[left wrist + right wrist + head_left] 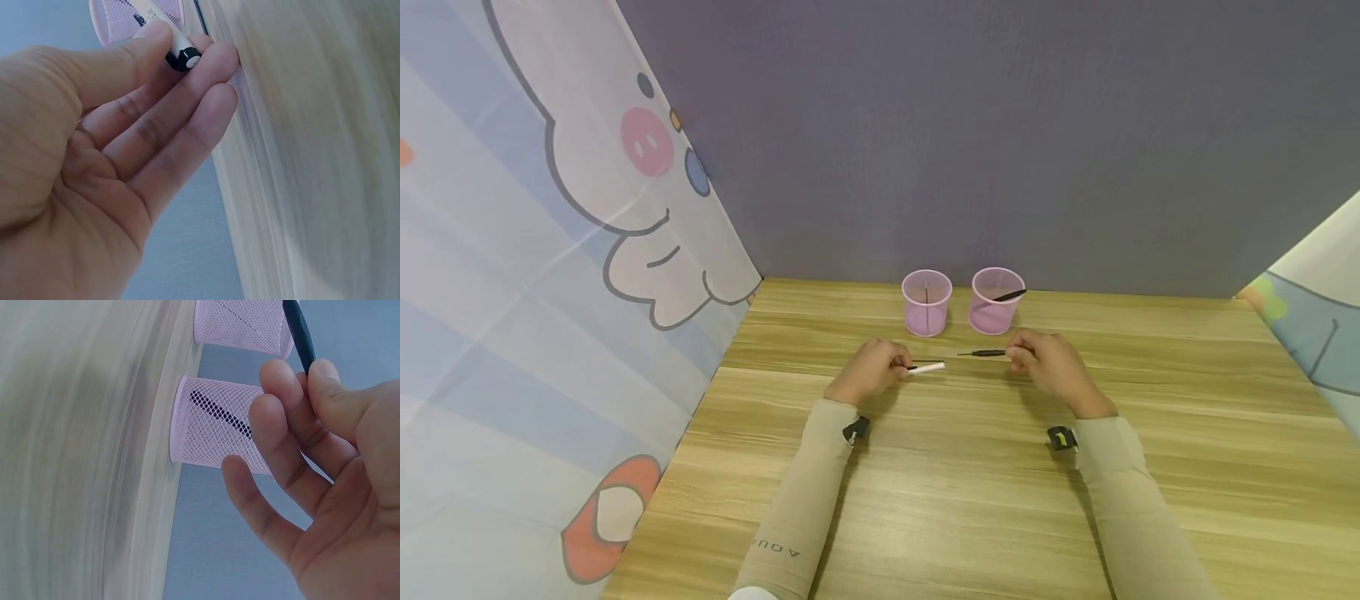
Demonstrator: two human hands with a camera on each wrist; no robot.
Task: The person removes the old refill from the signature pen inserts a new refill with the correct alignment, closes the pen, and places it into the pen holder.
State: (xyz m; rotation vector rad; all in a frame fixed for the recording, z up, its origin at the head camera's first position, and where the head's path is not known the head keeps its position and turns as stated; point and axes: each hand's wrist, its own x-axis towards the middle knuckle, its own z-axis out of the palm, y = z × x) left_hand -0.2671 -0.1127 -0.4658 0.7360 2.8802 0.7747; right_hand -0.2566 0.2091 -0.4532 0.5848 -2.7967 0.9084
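My left hand [872, 371] pinches a white pen [927, 368] with a black end between thumb and fingertips, low above the table. The left wrist view shows the pen's black end at the fingertips. A thin dark rod [931, 362] lies just beyond the pen. My right hand [1047, 364] holds a slim black tool [988, 353] by its rear end; its thin tip points left toward the pen. Its exact kind is unclear. In the right wrist view, the thumb and forefinger grip the tool [300, 334] while the other fingers are loosely bent.
Two pink mesh cups stand by the back wall. The left cup [926, 321] contains a thin dark stick; from the right cup [992, 319], a black item [1011, 295] leans out over the rim. A printed curtain [587, 250] borders the wooden table [955, 500] at left.
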